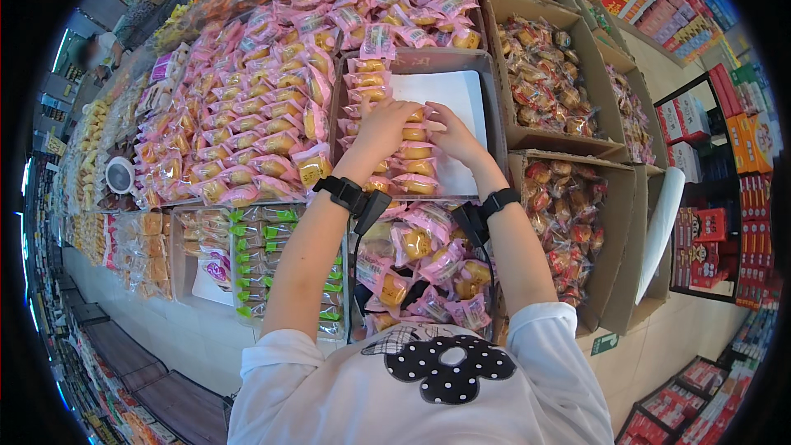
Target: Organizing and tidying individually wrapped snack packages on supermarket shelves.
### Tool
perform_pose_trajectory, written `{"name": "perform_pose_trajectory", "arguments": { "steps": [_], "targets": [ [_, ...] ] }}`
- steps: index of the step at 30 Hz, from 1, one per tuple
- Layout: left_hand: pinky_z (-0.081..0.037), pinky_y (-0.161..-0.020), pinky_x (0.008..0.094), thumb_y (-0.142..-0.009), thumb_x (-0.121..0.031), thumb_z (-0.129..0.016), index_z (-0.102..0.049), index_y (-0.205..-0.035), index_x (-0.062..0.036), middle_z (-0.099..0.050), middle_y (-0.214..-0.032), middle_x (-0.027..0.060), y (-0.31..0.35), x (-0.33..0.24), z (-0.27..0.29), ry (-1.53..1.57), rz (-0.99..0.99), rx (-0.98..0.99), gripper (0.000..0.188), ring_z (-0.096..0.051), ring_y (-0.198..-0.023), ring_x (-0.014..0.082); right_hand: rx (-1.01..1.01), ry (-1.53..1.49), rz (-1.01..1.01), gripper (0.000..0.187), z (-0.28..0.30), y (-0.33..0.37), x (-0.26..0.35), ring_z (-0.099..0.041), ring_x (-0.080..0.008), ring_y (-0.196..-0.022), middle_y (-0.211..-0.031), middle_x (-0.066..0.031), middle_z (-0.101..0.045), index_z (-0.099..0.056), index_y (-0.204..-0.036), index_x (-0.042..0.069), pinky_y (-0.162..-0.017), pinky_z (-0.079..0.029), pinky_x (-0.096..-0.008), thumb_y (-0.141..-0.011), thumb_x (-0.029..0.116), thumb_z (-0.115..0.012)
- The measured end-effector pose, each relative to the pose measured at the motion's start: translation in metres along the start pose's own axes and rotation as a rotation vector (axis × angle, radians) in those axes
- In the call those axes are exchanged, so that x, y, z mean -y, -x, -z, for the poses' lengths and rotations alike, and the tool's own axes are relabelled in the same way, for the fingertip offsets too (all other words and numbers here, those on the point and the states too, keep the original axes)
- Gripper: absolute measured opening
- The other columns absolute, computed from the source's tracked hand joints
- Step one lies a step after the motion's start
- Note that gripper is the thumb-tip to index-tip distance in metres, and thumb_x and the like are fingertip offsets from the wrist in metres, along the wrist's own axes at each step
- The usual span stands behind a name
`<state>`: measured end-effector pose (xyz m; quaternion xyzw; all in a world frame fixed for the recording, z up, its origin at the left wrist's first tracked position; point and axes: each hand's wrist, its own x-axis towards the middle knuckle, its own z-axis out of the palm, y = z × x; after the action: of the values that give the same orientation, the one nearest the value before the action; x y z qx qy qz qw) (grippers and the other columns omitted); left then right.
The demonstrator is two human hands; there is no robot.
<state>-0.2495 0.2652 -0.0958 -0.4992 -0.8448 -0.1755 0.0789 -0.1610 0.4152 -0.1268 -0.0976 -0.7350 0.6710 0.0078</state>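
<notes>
Both hands met over a grey tray (pixel 486 107) lined with white paper, the left hand (pixel 381 125) and the right hand (pixel 451 137) curled close together on a column of pink-wrapped cakes (pixel 412 166), though the fingers covered the packet under them, so whether either one actually gripped it could not be told. The column ran down the tray's left side, its middle hidden by the hands. Black bands circled both wrists, and a lower tray of cakes (pixel 428 268) lay partly behind the forearms.
</notes>
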Motion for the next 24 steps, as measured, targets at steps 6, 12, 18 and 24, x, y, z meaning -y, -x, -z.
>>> {"name": "perform_pose_trajectory", "arguments": {
  "steps": [6,12,18,24],
  "targets": [
    [-0.022,-0.094,0.0472,-0.076,0.001,-0.047,-0.055,-0.11,-0.017,-0.058,-0.105,0.0025,0.005,-0.002,0.005,0.008,0.017,0.033,0.04,-0.049,-0.105,0.0203,-0.279,0.076,-0.142,0.046,-0.007,0.016,0.019,-0.041,-0.0221,-0.115,-0.126,-0.0166,-0.041,-0.031,-0.13,0.003,-0.09,-0.041,-0.0322,-0.091,0.023,-0.043],
    [-0.022,-0.095,0.0495,-0.076,-0.004,-0.049,-0.054,-0.112,-0.0175,-0.057,-0.106,0.005,0.0,-0.008,0.009,0.108,0.146,0.099,0.038,-0.048,-0.106,0.0226,0.005,-0.851,-0.257,0.063,-0.039,0.046,0.05,-0.039,-0.0253,-0.117,-0.125,-0.017,-0.042,-0.027,-0.134,0.003,-0.09,-0.041,-0.039,-0.091,0.049,-0.03],
    [-0.023,-0.094,0.0502,-0.078,-0.009,-0.049,-0.053,-0.113,-0.0173,-0.057,-0.107,0.0055,0.001,-0.005,0.005,0.081,0.087,0.085,0.037,-0.048,-0.107,0.0229,-0.211,-0.929,-0.275,0.061,-0.063,0.051,0.061,-0.045,-0.0257,-0.108,-0.12,-0.0128,-0.044,-0.029,-0.131,0.005,-0.089,-0.041,-0.0429,-0.091,0.05,-0.029],
    [-0.018,-0.096,0.0553,-0.08,-0.011,-0.049,-0.052,-0.114,-0.021,-0.058,-0.108,0.0016,0.005,-0.006,0.005,0.003,0.106,0.056,0.036,-0.046,-0.11,0.0229,-0.057,-0.93,-0.23,0.069,-0.052,0.044,0.05,-0.029,-0.0239,-0.123,-0.135,-0.0134,-0.028,-0.019,-0.137,0.006,-0.101,-0.024,-0.041,-0.089,0.054,-0.033]
  ]
}}
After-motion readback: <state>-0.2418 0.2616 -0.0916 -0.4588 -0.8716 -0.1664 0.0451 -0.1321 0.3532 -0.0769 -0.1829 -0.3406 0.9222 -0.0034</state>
